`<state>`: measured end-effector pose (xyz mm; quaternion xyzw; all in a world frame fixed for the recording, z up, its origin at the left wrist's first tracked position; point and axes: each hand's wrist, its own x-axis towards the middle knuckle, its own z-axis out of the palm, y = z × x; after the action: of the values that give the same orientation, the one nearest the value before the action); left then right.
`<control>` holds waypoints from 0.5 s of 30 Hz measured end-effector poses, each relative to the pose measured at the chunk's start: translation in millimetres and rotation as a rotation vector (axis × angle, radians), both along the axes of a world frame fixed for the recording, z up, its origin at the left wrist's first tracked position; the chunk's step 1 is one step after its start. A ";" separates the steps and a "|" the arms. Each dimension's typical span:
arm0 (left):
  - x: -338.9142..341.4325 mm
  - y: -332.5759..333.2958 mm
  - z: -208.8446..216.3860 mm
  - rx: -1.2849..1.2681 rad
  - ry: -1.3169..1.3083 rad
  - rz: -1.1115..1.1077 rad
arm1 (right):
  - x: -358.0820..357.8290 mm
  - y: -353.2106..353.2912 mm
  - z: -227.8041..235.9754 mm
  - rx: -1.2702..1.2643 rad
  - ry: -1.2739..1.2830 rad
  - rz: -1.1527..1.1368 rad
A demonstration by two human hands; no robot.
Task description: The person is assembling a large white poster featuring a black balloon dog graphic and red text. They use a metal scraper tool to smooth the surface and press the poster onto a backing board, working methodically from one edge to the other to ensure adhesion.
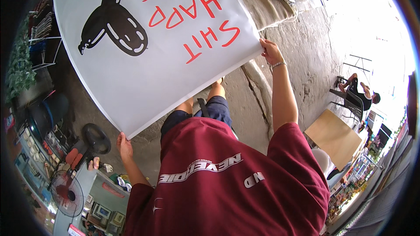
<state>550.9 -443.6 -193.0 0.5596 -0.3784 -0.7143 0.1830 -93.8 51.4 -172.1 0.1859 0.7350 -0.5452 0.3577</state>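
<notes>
A large white poster point(144, 57), printed with a black balloon-like figure and red lettering, is held spread out in front of the body and above the cracked concrete floor point(302, 57). Its near corner is pinched by the left hand point(124, 145), fingers closed on the edge, while the corner along the same near edge is clamped by the right hand point(271, 51). The sheet extends away from both hands, its near edge running slantwise between them, each hand already at its own corner.
</notes>
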 end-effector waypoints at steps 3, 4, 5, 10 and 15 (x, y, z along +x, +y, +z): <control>-6.1 7.6 3.3 0.033 0.077 -0.010 | -2.5 4.6 -4.6 0.024 -0.009 0.010; -6.1 8.3 3.7 0.038 0.099 -0.006 | -0.9 4.0 -6.2 0.014 0.020 -0.010; -6.6 9.7 3.4 0.042 0.121 0.000 | 0.3 5.5 -6.5 0.004 0.050 -0.029; -18.8 22.3 24.4 0.041 0.189 0.237 | 19.7 12.0 -17.2 -0.290 0.213 -0.183; -20.3 42.7 75.9 -0.554 -0.511 0.308 | 101.9 4.2 -4.3 -0.258 0.369 -0.510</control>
<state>530.6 -400.9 -117.2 0.6988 -0.5017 -0.3874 0.3315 8.1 55.7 -176.4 0.2152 0.6422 -0.7300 0.0913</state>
